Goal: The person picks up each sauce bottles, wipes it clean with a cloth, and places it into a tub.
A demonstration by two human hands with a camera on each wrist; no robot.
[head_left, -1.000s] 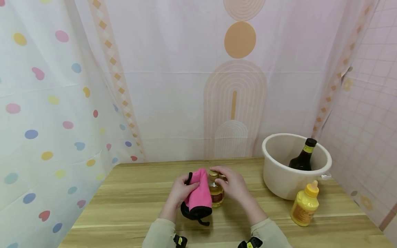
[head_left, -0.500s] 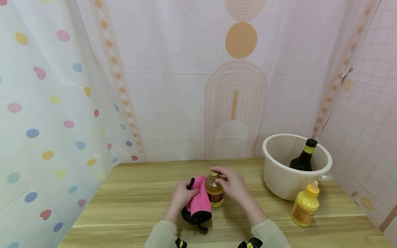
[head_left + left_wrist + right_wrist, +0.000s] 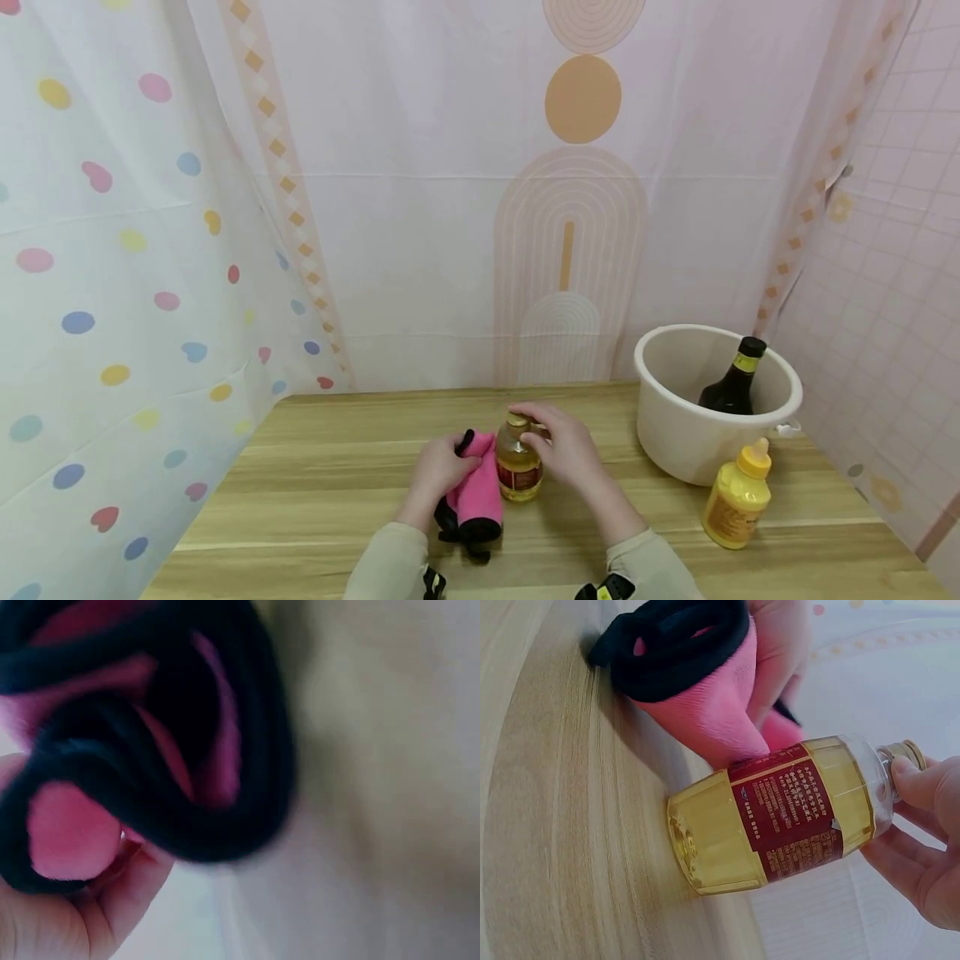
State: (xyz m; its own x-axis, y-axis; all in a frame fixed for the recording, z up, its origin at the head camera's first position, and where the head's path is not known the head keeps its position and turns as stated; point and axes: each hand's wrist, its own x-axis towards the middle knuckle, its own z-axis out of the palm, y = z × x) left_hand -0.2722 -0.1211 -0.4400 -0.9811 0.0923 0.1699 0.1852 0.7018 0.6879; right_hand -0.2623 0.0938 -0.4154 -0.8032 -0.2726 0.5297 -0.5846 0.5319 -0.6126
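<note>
My left hand (image 3: 438, 470) grips a folded pink cloth with black edging (image 3: 480, 497), its thumb lying across the top. The cloth lies against the left side of a small bottle of yellow oil (image 3: 519, 478), which stands upright on the table. In the right wrist view the oil bottle (image 3: 784, 814) shows a dark red label and a gold cap, and the cloth (image 3: 705, 720) overlaps its side. Around the cap and neck, thumb and fingers of my right hand (image 3: 564, 443) pinch the bottle. Up close, the left wrist view shows the cloth's rolled black edge (image 3: 255, 787).
A cream bucket (image 3: 660, 433) stands at the right, with a dark bottle (image 3: 731, 387) leaning inside it. In front of the bucket is a yellow squeeze bottle (image 3: 738, 500). Patterned curtains (image 3: 420, 250) hang behind the wooden table (image 3: 322, 475).
My left hand and the cloth have moved down and slightly left along the bottle, uncovering more of its label. The right hand keeps its hold on the neck.
</note>
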